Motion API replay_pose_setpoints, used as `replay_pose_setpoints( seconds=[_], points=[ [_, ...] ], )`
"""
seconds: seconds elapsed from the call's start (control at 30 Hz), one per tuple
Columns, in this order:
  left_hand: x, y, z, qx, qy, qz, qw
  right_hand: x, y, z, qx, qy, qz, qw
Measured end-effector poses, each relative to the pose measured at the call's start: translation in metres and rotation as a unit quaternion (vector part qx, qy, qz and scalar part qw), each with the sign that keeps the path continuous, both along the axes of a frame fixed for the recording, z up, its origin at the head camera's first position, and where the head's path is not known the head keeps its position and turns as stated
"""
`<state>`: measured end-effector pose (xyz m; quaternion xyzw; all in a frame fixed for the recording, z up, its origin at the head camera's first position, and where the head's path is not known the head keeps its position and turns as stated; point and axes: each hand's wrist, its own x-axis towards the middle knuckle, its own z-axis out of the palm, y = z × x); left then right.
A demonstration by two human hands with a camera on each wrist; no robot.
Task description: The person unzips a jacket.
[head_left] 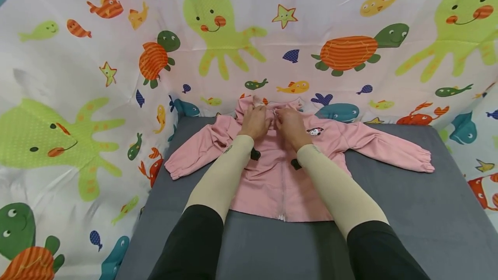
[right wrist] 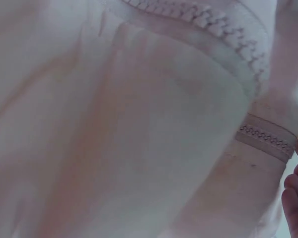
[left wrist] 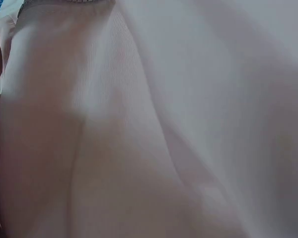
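- Lying spread on the surface (head_left: 393, 211), the pink jacket (head_left: 256, 191) stretches one sleeve (head_left: 198, 148) to the left, probably to avoid folds.
- Left hand (head_left: 254, 123) pinches the cloth below the collar (head_left: 243, 106), it seems to steady it.
- Zipper (head_left: 283, 193) goes down the jacket's middle, within reach of both hands.
- Right hand (head_left: 292, 125) pinches the cloth near the zipper's top, perhaps for fine control.
- Other sleeve (head_left: 393, 148) lies outstretched rightward.

Pink zip-front jacket (head_left: 272, 176), front up on grey table (head_left: 420, 211), lightly creased. Collar (head_left: 246, 105) raised at table's far edge; long sleeves (head_left: 393, 150) spread toward table's sides; hem (head_left: 254, 211) facing near edge. Zip (head_left: 282, 185) joined along lower front.
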<state>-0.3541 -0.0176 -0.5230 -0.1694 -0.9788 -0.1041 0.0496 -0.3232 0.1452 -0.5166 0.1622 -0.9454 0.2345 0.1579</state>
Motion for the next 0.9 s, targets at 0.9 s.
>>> replay_pose_setpoints(
  seconds=[0.9],
  points=[
    [-0.017,-0.005,0.007,0.311,0.035,-0.050,0.9485,0.005,-0.006,0.005,-0.054,0.118,-0.013,0.992]
  ],
)
